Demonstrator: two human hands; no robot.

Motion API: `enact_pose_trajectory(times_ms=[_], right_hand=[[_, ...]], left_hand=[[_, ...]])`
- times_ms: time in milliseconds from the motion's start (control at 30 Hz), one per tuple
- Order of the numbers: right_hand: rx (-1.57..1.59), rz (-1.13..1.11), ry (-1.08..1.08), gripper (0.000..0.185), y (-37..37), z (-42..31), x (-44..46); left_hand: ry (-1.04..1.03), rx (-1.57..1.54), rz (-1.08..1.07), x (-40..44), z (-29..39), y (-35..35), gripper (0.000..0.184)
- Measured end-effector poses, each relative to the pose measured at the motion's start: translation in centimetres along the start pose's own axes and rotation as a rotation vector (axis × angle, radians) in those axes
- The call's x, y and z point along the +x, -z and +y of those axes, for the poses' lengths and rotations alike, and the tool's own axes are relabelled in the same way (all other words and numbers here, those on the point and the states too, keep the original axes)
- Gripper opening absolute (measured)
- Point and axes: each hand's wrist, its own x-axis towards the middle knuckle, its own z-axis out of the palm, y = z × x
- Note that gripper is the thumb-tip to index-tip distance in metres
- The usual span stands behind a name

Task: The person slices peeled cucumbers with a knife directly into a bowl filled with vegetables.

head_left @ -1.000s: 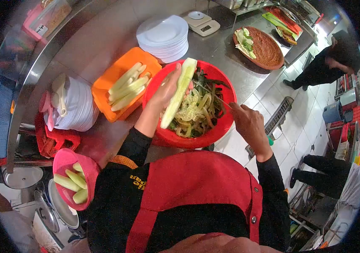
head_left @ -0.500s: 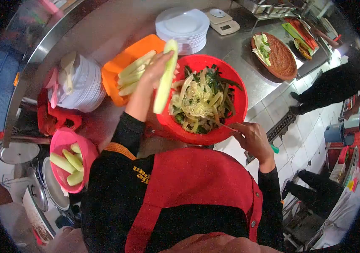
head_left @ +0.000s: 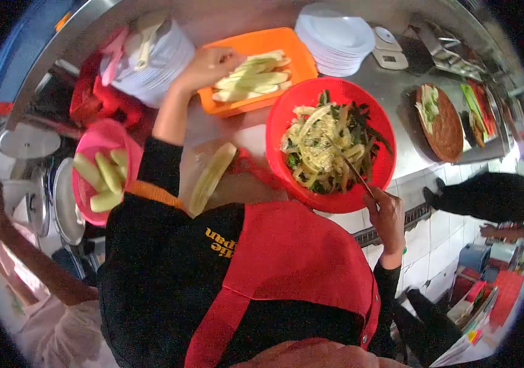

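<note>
My left hand [head_left: 210, 67] is over the left end of an orange tray [head_left: 222, 109], fingers bent beside pale cucumber pieces [head_left: 256, 80]. What its fingertips hold, if anything, is hidden. My right hand [head_left: 387, 218] grips a knife [head_left: 355, 168], whose thin blade points over a red bowl [head_left: 279, 162]. Inside the bowl are sliced greens and pale strips [head_left: 320, 144] topped with small seed-like bits. A long halved cucumber [head_left: 211, 179] lies on the counter between the bowl and my left sleeve.
Left of me, a pink tub [head_left: 128, 178] holds more cucumber pieces. Stacked white plates [head_left: 335, 46] and a kitchen scale [head_left: 391, 52] stand behind the bowl. A brown round dish [head_left: 446, 132] sits to the right. Another person's arm [head_left: 35, 257] is at the lower left.
My left hand has let go of the halved cucumber, which now lies on the counter, and has moved to the orange tray. My right hand still holds the knife by the bowl. The view has shifted.
</note>
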Motion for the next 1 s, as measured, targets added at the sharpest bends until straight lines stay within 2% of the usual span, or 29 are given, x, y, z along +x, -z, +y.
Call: enact_pose_trajectory(times_ms=[33, 100, 200, 233, 300, 333, 400, 533, 600, 733, 833, 900, 933, 1000], right_hand=[[-0.005, 0.009, 0.024, 0.016, -0.2, 0.2, 0.2], [-0.052, 0.002, 0.036, 0.017, -0.5, 0.4, 0.7], [0.038, -0.02, 0.019, 0.015, -0.3, -0.9, 1.7], [0.017, -0.003, 0.095, 0.016, -0.7, -0.1, 2.0], [-0.018, -0.031, 0.1, 0.017, -0.9, -0.3, 2.6], [-0.057, -0.045, 0.091, 0.017, -0.9, -0.4, 2.8], [-0.087, -0.035, 0.133, 0.019, -1.5, -0.2, 3.2], [-0.008, -0.033, 0.193, 0.019, -1.7, -1.0, 4.2], [-0.036, -0.062, 0.144, 0.02, -1.9, -0.8, 4.4], [-0.095, -0.033, 0.102, 0.022, -1.8, -0.4, 4.2], [-0.102, 0.049, 0.19, 0.027, -1.5, -0.9, 3.9], [0.007, 0.115, 0.28, 0.033, -1.8, -0.8, 3.6], [0.004, 0.125, 0.27, 0.033, -2.2, -0.9, 3.5], [0.077, 0.232, 0.387, 0.041, -2.9, -1.6, 3.4]], left_hand=[[0.024, -0.005, 0.013, -2.1, -0.5, -0.5, 0.044], [-0.042, 0.055, 0.026, -6.2, -1.5, -1.9, 0.032], [0.005, 0.054, -0.12, -11.4, -2.3, -4.3, 0.033], [0.024, 0.05, -0.11, -12.6, -3.3, -5.8, 0.033], [0.324, 0.517, -0.241, -14.8, -5.7, -9.4, 0.042], [0.335, 0.513, -0.234, -15.9, -6.9, -10.9, 0.042], [0.397, 0.352, -0.109, -17.6, -7.8, -12.8, 0.056], [0.456, 0.245, -0.138, -18.2, -5.8, -12.0, 0.067], [0.448, 0.197, -0.086, -18.0, -5.8, -12.1, 0.057], [0.341, 0.084, -0.07, -17.8, -7.9, -12.8, 0.056], [0.277, -0.052, -0.036, -17.0, -8.5, -12.2, 0.051], [0.15, -0.405, 0.012, -15.6, -8.1, -10.8, 0.045], [0.139, -0.402, 0.003, -14.5, -7.3, -10.0, 0.045], [0.213, -0.678, 0.078, -11.6, -4.3, -8.5, 0.038]])
